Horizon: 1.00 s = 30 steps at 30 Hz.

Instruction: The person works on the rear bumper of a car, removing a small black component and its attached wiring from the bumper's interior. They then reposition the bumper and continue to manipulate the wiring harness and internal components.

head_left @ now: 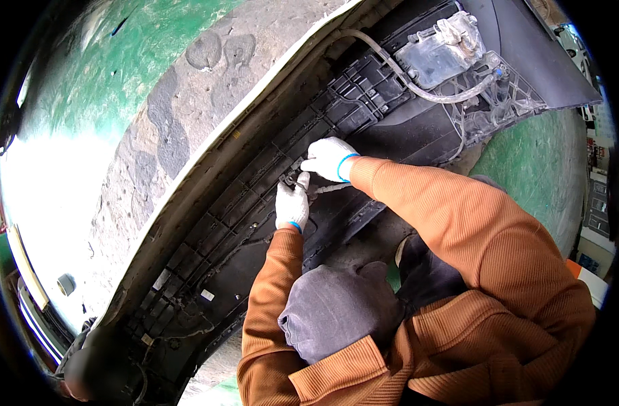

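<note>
The inner side of a black car bumper [235, 203] stretches diagonally before me, ribbed with plastic. My left hand [292, 204], in a white work glove with a blue cuff edge, pinches at the ribbed middle of it. Just above and to the right, my right hand [328, 160], gloved the same way, has its fingers bent at the same spot. Between the fingertips sits a small dark fitting [292, 174], partly covered by the gloves, whose kind I cannot make out. A light, wrapped wiring harness [331, 188] runs beside the hands.
A translucent fluid reservoir [434, 57] and a pale hose [424, 93] sit at the bumper's upper right. Thin cables [188, 333] lie along its lower left. Beyond its pale edge is worn green and grey floor [188, 88]. A grey roll [66, 284] lies at left. Another person's blurred head [96, 372] shows lower left.
</note>
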{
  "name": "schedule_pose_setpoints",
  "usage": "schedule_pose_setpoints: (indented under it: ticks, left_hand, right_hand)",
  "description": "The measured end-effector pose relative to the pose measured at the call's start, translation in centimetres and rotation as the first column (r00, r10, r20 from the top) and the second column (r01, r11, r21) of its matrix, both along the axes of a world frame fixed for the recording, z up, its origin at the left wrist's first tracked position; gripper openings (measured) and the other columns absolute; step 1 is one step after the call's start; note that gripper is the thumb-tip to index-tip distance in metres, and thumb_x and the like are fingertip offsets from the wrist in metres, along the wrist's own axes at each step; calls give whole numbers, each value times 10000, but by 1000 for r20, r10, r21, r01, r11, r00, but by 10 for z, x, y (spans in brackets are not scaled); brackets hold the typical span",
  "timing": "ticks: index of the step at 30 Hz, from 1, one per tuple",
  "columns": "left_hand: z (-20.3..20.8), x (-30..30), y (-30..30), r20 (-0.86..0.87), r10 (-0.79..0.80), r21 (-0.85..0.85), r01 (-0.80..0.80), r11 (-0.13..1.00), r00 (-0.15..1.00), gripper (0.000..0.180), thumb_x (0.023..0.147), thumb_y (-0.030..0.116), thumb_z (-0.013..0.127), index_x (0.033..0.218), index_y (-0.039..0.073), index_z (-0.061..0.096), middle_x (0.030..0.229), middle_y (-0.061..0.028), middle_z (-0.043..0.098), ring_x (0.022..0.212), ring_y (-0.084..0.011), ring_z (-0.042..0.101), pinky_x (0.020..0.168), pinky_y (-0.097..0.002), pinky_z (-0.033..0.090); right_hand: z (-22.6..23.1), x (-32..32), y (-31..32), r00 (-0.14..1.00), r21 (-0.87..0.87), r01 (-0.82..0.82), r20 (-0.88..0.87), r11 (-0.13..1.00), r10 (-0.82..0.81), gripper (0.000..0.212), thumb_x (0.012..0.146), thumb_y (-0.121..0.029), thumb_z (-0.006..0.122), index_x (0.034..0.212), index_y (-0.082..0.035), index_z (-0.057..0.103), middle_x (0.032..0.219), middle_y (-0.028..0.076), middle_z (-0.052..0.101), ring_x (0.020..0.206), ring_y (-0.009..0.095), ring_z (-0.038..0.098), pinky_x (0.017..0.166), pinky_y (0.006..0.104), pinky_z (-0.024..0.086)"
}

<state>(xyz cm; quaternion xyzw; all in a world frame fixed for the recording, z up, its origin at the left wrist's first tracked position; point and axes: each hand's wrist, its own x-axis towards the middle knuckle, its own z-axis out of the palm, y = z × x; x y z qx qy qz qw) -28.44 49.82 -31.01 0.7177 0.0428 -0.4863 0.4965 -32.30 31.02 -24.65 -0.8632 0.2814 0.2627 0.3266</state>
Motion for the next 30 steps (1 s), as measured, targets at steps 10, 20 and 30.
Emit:
schedule_pose_setpoints:
  ticks: [10,20,30]
  left_hand:
    - [11,0,-4,47,13,-9,-12,1000,999,553,1026,423,754,1230,-71,612,1029,-181,775,824,-216,764,700,-345,597]
    - [-9,-4,1,94,-41,43,37,998,995,661,1015,470,740,1309,-106,602,1211,-283,751,1154,-353,737,1002,-421,549]
    - [-11,1,3,50,-163,112,156,981,985,780,1019,563,695,1396,-101,538,1299,-322,716,1269,-432,686,1058,-458,531]
  right_hand:
    - [-2,18,-3,988,4,-143,-63,990,143,405,958,-416,693,1055,-36,794,1111,223,773,1086,424,728,963,508,567]
    - [26,43,-3,942,-8,-327,-81,945,326,421,974,-416,702,1152,-52,815,1184,228,776,1123,423,735,1003,491,576]
    - [16,59,23,917,-128,-316,-297,940,268,325,999,-271,620,1179,-101,830,1230,180,791,1146,388,761,959,491,610]
